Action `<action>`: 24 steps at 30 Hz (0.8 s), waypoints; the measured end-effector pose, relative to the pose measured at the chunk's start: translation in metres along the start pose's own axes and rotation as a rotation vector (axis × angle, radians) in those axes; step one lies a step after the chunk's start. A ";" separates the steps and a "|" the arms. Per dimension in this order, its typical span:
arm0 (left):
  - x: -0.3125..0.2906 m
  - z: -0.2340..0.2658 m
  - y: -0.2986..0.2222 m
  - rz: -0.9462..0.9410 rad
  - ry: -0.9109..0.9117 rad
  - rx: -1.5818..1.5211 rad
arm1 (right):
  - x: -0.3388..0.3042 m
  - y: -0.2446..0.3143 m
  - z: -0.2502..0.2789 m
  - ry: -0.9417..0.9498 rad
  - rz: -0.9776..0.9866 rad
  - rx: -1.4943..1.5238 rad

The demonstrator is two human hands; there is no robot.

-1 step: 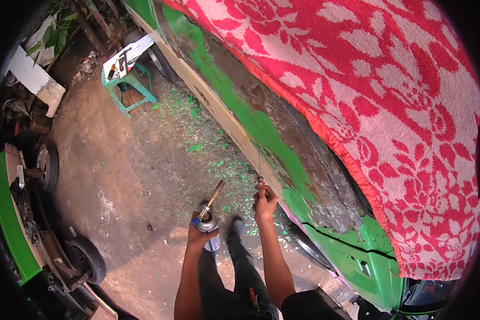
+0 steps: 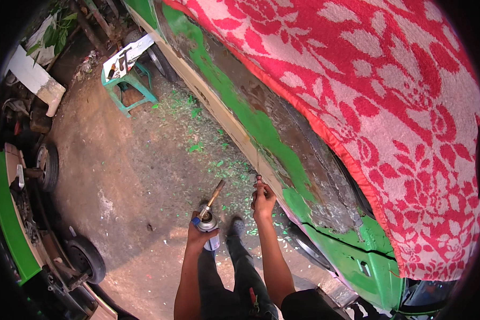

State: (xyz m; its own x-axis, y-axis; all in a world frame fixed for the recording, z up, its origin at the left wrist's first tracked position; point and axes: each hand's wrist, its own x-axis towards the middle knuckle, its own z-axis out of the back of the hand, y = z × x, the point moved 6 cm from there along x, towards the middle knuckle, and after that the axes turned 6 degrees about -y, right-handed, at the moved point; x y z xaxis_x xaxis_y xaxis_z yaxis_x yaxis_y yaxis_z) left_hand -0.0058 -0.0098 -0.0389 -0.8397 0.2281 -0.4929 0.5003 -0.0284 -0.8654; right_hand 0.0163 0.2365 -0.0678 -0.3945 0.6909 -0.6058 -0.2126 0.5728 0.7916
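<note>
My left hand (image 2: 197, 236) is wrapped round the canister of a gas blowtorch (image 2: 208, 223), whose brass nozzle tilts up and to the right, away from me. No flame shows. My right hand (image 2: 263, 202) grips a screwdriver (image 2: 258, 177) by its dark reddish handle. Its thin shaft points away from me, up to the beige lower edge of a green car body (image 2: 288, 154); whether the tip touches is too small to tell. Along the green side run bare brownish and grey patches where paint is gone.
A red-and-pink floral cloth (image 2: 389, 122) covers the car's upper part at right. Green paint flakes (image 2: 196, 148) litter the concrete floor. A teal stool (image 2: 128, 90) with tools on a white board stands at far left. Wheels (image 2: 85, 258) and a green panel (image 2: 8, 213) lie at left.
My right hand and the screwdriver have shifted very slightly to the left. My left hand and the blowtorch look unmoved.
</note>
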 end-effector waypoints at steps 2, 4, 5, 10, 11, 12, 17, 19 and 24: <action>0.000 0.006 0.001 0.002 -0.014 0.022 | -0.009 0.003 -0.012 0.013 -0.058 -0.019; 0.003 0.007 -0.001 -0.001 -0.023 0.026 | -0.030 0.014 -0.008 -0.044 -0.036 0.017; 0.005 0.006 -0.003 -0.006 -0.026 0.019 | -0.035 0.017 -0.005 -0.074 -0.020 0.035; 0.014 0.001 -0.007 -0.033 0.021 0.000 | -0.010 0.005 -0.008 -0.026 -0.049 -0.004; 0.015 0.003 -0.006 -0.032 0.020 0.009 | -0.014 0.006 -0.008 -0.028 -0.045 -0.011; 0.015 0.005 -0.005 -0.030 0.020 0.018 | -0.018 0.007 -0.008 -0.029 -0.041 -0.018; 0.016 0.003 -0.011 -0.024 0.015 0.027 | -0.014 0.019 -0.012 -0.054 -0.031 -0.066; 0.017 0.002 -0.012 -0.015 0.025 0.014 | -0.009 0.017 -0.018 -0.068 -0.028 -0.060; 0.020 0.011 -0.011 -0.051 0.026 0.047 | -0.028 0.026 -0.019 -0.064 -0.033 -0.024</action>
State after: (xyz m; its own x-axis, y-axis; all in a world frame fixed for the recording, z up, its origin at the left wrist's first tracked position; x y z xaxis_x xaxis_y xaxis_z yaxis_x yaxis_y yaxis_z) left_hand -0.0306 -0.0153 -0.0408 -0.8578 0.2558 -0.4459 0.4458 -0.0618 -0.8930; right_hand 0.0053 0.2236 -0.0292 -0.3289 0.6990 -0.6349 -0.2467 0.5854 0.7723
